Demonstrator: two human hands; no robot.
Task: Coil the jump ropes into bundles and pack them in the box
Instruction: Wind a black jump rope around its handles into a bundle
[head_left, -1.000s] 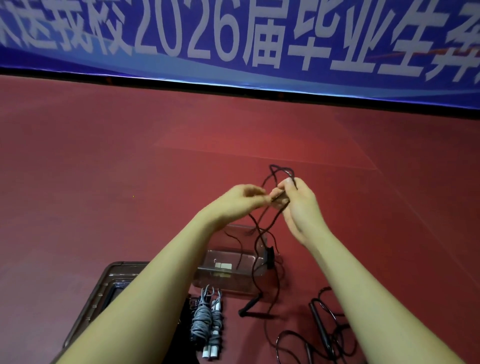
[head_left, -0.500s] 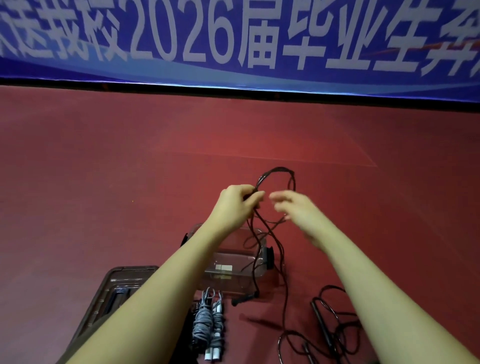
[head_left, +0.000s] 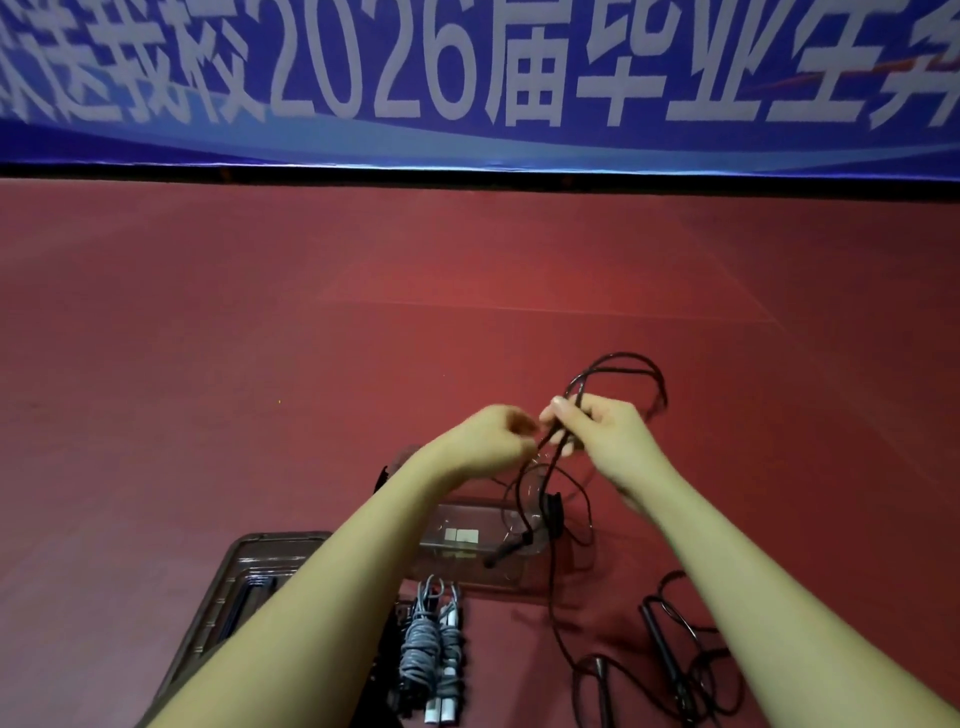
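Up front, both hands: left hand (head_left: 491, 441), right hand (head_left: 605, 439), on black rope (head_left: 618, 364).

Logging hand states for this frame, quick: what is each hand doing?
Left hand: fingers curled, pinching the black jump rope.
Right hand: gripping the same rope's gathered loops.

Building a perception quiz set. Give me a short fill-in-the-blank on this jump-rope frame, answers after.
1. The right hand grips loops of a ____ jump rope.
2. The coiled bundle lying near the left forearm is ____ in colour.
3. The clear plastic box sits on a ____ floor.
4. The banner behind is ____ with pale characters.

Answers: black; grey; red; blue
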